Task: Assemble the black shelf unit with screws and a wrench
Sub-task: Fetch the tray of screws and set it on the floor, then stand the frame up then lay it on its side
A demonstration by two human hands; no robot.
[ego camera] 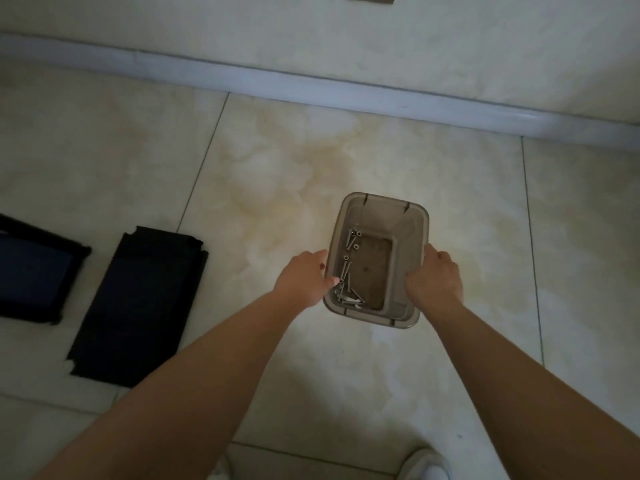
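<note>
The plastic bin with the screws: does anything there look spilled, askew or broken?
Nothing looks spilled or broken. The screws all lie inside the translucent plastic bin, bunched along its left side. The left hand and right hand hold its two long sides. It sits slightly turned against the floor tile lines.

A: What's the person wearing?
B: Both forearms bare, no sleeves, watch or rings showing. Left grip (pixel 304 278) has dark red nail polish. White shoes (pixel 427 464) at near edge.
</note>
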